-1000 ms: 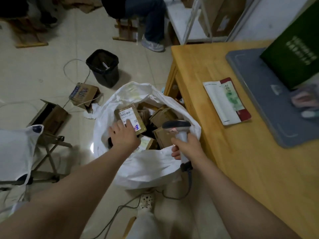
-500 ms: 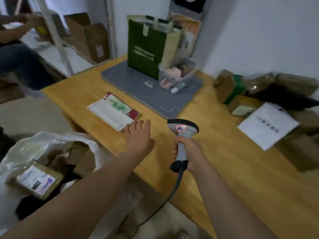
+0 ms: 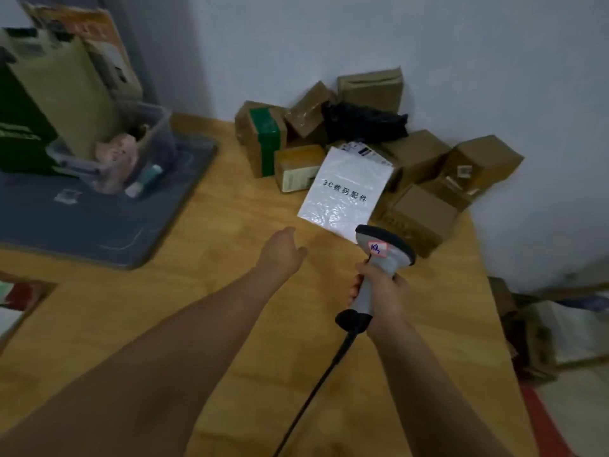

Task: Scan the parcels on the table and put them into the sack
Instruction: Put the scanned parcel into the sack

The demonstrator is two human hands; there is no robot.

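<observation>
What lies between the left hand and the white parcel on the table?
Only bare table, in the head view, separates left hand and white parcel.

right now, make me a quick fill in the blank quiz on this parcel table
1. The right hand grips a scanner whose cable is ____.
2. The left hand holds ____.
3. The tape round one box is ____.
4. The flat parcel nearest the scanner is ____.
Missing words: black; nothing; green; white.
</observation>
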